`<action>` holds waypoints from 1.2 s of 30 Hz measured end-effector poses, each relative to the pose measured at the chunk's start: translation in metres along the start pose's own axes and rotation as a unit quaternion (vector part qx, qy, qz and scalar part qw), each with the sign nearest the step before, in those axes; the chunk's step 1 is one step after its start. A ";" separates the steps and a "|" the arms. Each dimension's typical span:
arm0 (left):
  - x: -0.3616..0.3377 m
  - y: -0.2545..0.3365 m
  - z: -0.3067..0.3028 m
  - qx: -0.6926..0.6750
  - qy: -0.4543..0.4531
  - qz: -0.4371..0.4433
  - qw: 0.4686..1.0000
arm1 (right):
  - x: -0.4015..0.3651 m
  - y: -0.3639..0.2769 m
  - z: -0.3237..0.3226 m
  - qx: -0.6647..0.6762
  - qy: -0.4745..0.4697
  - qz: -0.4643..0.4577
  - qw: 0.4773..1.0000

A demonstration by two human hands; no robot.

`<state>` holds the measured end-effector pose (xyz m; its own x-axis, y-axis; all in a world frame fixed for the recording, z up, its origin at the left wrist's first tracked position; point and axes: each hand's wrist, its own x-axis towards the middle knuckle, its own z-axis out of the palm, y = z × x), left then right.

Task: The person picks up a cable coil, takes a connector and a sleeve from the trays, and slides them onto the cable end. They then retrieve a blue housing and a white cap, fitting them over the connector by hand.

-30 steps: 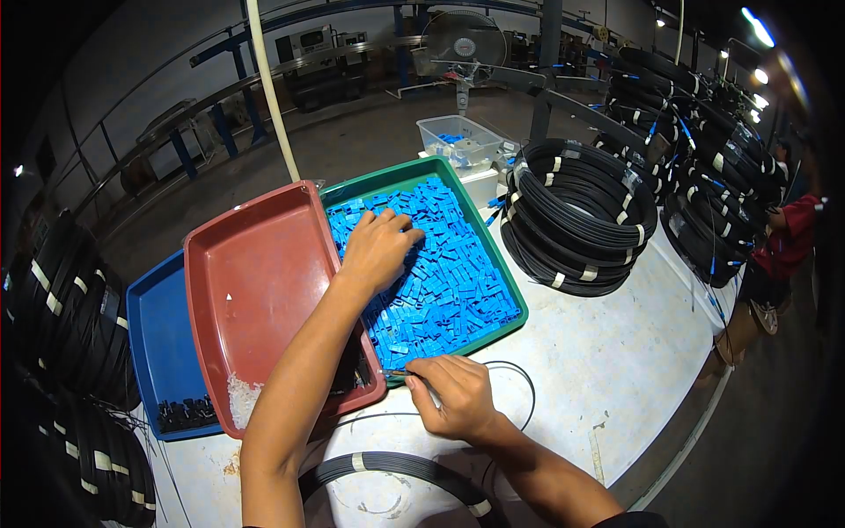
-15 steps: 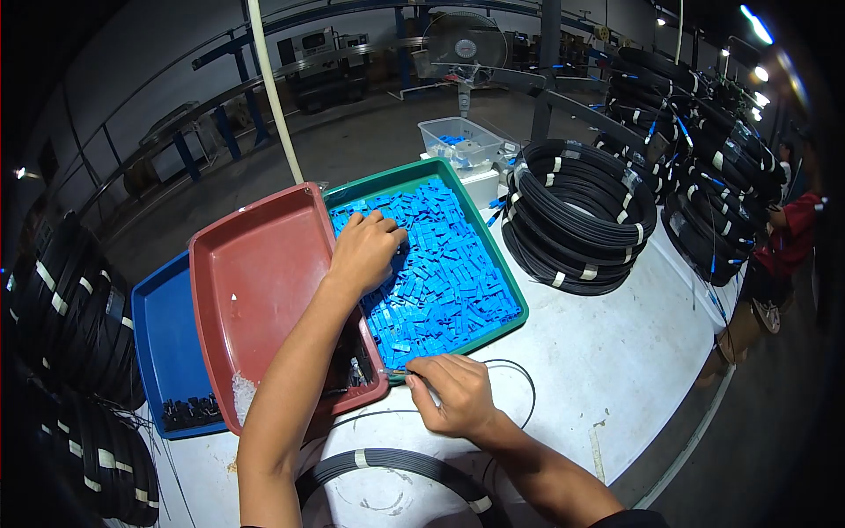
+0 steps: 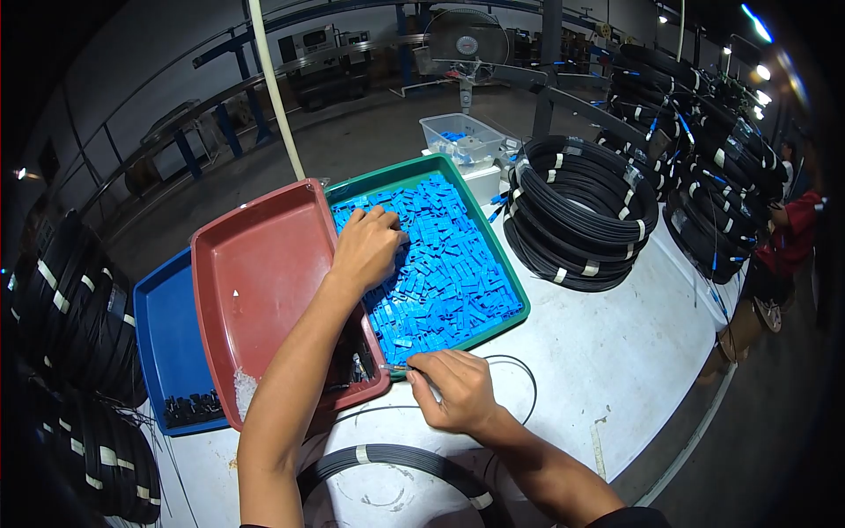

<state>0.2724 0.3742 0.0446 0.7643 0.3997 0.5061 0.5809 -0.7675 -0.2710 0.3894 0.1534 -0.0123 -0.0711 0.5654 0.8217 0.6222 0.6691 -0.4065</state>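
Note:
My left hand (image 3: 370, 248) reaches into the green tray (image 3: 521, 295), its fingers bent down into a heap of small blue plastic connector housings (image 3: 449, 264). Its fingertips are hidden, so what they pinch cannot be made out. Just off the tray's near edge, my right hand (image 3: 456, 392) is closed on the thin tip of a black cable (image 3: 533, 387); a small, slim fitting pokes out leftward from between thumb and forefinger. Below my hands, a taped coil of black cable (image 3: 409, 454) lies on the white table (image 3: 563, 414).
A red tray (image 3: 264, 255) with clear bits overlaps the green tray, and a blue tray (image 3: 169, 308) holds black parts. Black cable coils (image 3: 576, 251) stand at right; more are stacked at left (image 3: 75, 308). Behind are a clear tub (image 3: 462, 145) and a fan (image 3: 466, 46). A person in red (image 3: 792, 233) is far right.
Almost nothing differs. The view has shifted slightly; my left hand stays in the blue housings and my right hand keeps its grip on the cable tip.

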 end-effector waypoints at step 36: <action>0.037 0.029 -0.003 -0.313 0.034 -0.114 0.942 | 0.001 -0.010 0.003 0.015 -0.009 -0.015 1.000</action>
<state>0.3171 0.3649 0.0583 0.6070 0.5739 0.5496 0.4325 -0.8188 0.3774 0.3813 0.1485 -0.0091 -0.1031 0.5538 0.8262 0.5962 0.6993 -0.3944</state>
